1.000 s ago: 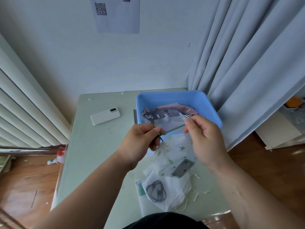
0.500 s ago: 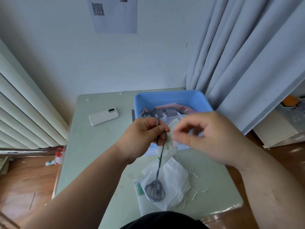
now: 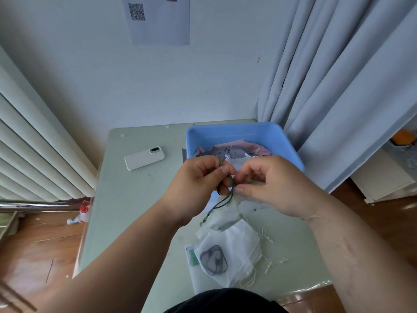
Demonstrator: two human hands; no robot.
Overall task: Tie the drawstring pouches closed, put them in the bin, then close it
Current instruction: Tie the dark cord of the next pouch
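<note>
Just in front of the blue bin, the hands have drawn together, left hand gripping the dark drawstring and right hand pinching its loop, so the printed pouch, also short of the bin, seems mid-knot, not yet inside.

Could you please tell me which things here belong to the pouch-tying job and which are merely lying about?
Job: drawstring, printed pouch, white pouches, unicorn pouch, blue bin.
Lying about: phone, spray bottle, QR sheet.

Blurred pouch, top behind right hand
</note>
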